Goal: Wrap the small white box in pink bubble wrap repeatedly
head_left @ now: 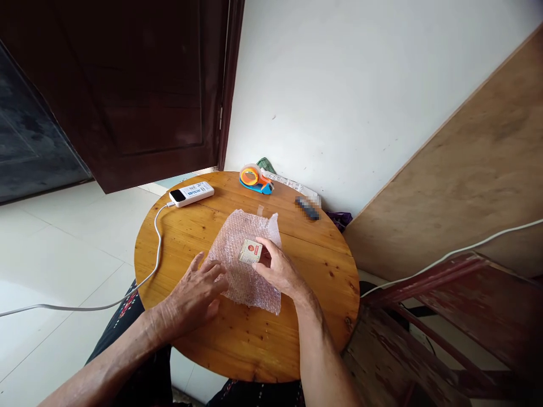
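A sheet of bubble wrap (254, 291) lies spread on the round wooden table. On its middle is a small cream-coloured box (250, 251) with a red print on its top. My right hand (278, 268) grips this box from the right side, thumb at the near edge and fingers at the far edge. At the left edge of the bubble wrap, my left hand (199, 288) is open, its fingers spread and bent a little, holding nothing.
A white device (192, 194) with a cable stands on the table (254, 362) at the left back. An orange and blue tape dispenser (256, 179) is at the far edge. A dark object (307, 208), blurred out, lies at the right back. A wooden chair (424, 333) stands at the right.
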The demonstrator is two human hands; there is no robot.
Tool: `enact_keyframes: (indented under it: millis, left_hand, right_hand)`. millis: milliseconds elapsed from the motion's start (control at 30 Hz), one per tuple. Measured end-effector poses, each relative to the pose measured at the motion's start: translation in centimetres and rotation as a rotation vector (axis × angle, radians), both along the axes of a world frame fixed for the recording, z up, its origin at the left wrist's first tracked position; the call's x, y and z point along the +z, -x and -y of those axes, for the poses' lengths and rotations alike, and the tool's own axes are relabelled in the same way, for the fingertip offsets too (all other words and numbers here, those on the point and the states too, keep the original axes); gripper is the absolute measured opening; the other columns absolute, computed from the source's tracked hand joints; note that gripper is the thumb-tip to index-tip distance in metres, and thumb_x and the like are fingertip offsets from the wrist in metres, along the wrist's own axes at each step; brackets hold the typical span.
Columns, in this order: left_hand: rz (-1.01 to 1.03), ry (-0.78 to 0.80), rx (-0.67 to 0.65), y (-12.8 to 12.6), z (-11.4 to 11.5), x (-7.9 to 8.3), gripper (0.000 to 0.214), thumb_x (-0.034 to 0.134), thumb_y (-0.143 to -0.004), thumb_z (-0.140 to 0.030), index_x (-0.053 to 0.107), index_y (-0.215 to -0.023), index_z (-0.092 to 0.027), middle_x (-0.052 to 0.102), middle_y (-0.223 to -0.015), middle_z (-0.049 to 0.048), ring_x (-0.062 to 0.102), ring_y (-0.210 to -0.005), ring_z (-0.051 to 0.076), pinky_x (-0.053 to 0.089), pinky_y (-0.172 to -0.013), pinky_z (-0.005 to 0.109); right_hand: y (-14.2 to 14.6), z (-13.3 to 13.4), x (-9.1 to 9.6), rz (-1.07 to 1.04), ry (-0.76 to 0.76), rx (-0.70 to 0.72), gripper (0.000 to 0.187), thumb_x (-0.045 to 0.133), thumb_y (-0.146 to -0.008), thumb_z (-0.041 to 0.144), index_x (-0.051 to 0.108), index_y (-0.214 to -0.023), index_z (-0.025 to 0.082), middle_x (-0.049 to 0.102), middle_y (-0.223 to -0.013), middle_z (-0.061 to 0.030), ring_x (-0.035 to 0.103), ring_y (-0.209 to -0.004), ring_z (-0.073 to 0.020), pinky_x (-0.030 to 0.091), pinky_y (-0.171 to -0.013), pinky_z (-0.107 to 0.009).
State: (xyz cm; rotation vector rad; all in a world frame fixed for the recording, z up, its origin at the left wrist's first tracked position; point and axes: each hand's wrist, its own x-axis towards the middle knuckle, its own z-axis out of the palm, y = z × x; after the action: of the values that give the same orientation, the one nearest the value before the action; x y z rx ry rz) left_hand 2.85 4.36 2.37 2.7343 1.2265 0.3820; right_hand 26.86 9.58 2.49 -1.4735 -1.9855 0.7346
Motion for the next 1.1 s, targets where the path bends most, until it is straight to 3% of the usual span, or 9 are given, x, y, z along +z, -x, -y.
enact_keyframes:
  millis: [300, 433, 567, 633, 700, 767, 867, 1000, 1100]
  left_hand:
    - [0.281, -0.164, -0.010, -1.3, -1.8, -1.8, 0.017, 0.050, -0.079, -0.006, 0.060, -0.077, -0.020, 0.069, -0.088, 0.0044, 0.063, -0.088, 0.020, 0.042, -0.105, 0.046]
    - [0.425, -0.199, 0.124, -2.3, -3.2, -0.2, 0.014, 0.050, -0.082, -0.010, 0.061, -0.079, -0.019, 0.069, -0.076, 0.0036, 0.064, -0.075, 0.019, 0.049, -0.092, 0.041]
    - [0.325, -0.036, 0.349, -4.1, -5.5, 2.4, 0.011, 0.053, -0.081, -0.016, 0.064, -0.081, -0.019, 0.071, -0.078, 0.0064, 0.067, -0.079, 0.024, 0.050, -0.077, 0.034]
    - [0.268, 0.043, 0.438, -4.9, -6.6, 3.0, 0.013, 0.053, -0.082, -0.019, 0.065, -0.085, -0.020, 0.073, -0.081, 0.0067, 0.068, -0.081, 0.026, 0.048, -0.073, 0.033]
    - [0.248, 0.093, 0.487, -5.4, -7.5, 2.8, 0.015, 0.052, -0.082, -0.021, 0.066, -0.088, -0.021, 0.074, -0.083, 0.0066, 0.069, -0.081, 0.026, 0.047, -0.071, 0.033]
    - [0.266, 0.122, 0.509, -5.5, -8.0, 2.3, 0.016, 0.051, -0.082, -0.022, 0.066, -0.088, -0.021, 0.074, -0.083, 0.0063, 0.069, -0.081, 0.026, 0.046, -0.070, 0.032]
    - [0.378, 0.189, 0.488, -5.0, -8.2, 1.6, 0.018, 0.052, -0.081, -0.023, 0.066, -0.092, -0.020, 0.074, -0.083, 0.0048, 0.068, -0.075, 0.023, 0.045, -0.067, 0.030]
    - [0.566, 0.299, 0.370, -3.8, -8.1, 1.6, 0.037, 0.058, -0.077, -0.030, 0.065, -0.112, -0.018, 0.074, -0.096, 0.0049, 0.066, -0.072, 0.019, 0.047, -0.064, 0.027]
    - [0.582, 0.328, 0.347, -3.7, -8.4, 1.6, 0.033, 0.064, -0.076, -0.039, 0.069, -0.100, -0.018, 0.073, -0.092, 0.0060, 0.066, -0.077, 0.021, 0.048, -0.067, 0.028]
  right_hand:
    - [-0.1, -0.2, -0.5, -0.087, 0.024, 0.005, 0.052, 0.061, -0.077, 0.014, 0.056, -0.128, 0.022, 0.071, -0.111, -0.0067, 0.066, -0.102, -0.0237, 0.050, -0.094, -0.041]
    - [-0.4, -0.3, -0.3, -0.227, 0.063, 0.018, 0.050, 0.070, -0.080, 0.032, 0.057, -0.128, 0.025, 0.068, -0.122, -0.0077, 0.064, -0.112, -0.0262, 0.048, -0.099, -0.042]
    - [-1.5, -0.3, 0.5, -0.480, 0.196, 0.003, 0.055, 0.050, -0.090, 0.066, 0.059, -0.129, 0.027, 0.065, -0.129, -0.0086, 0.060, -0.120, -0.0265, 0.046, -0.103, -0.044]
    - [-1.8, -0.3, 0.9, -0.556, 0.229, 0.011, 0.064, 0.050, -0.086, 0.072, 0.060, -0.127, 0.025, 0.066, -0.128, -0.0104, 0.059, -0.121, -0.0276, 0.044, -0.104, -0.045]
    - [-1.7, -0.3, 1.0, -0.546, 0.225, 0.004, 0.064, 0.068, -0.076, 0.067, 0.062, -0.122, 0.022, 0.069, -0.122, -0.0110, 0.062, -0.116, -0.0280, 0.046, -0.101, -0.043]
    - [-1.3, -0.3, 1.0, -0.465, 0.169, -0.067, 0.049, 0.076, -0.071, 0.052, 0.066, -0.108, 0.021, 0.072, -0.107, -0.0078, 0.066, -0.101, -0.0248, 0.050, -0.091, -0.038]
    - [-0.6, -0.5, 0.7, -0.341, 0.045, -0.190, 0.020, 0.065, -0.077, 0.039, 0.066, -0.080, 0.019, 0.068, -0.077, -0.0010, 0.061, -0.074, -0.0171, 0.048, -0.071, -0.029]
    - [-0.4, -0.7, 0.1, -0.312, 0.049, -0.257, 0.021, 0.059, -0.077, 0.038, 0.063, -0.070, 0.019, 0.058, -0.063, 0.0024, 0.050, -0.061, -0.0133, 0.039, -0.058, -0.025]
    - [-0.6, -0.8, -0.1, -0.303, 0.085, -0.315, 0.019, 0.060, -0.072, 0.037, 0.060, -0.064, 0.019, 0.052, -0.058, 0.0042, 0.045, -0.057, -0.0123, 0.034, -0.054, -0.025]
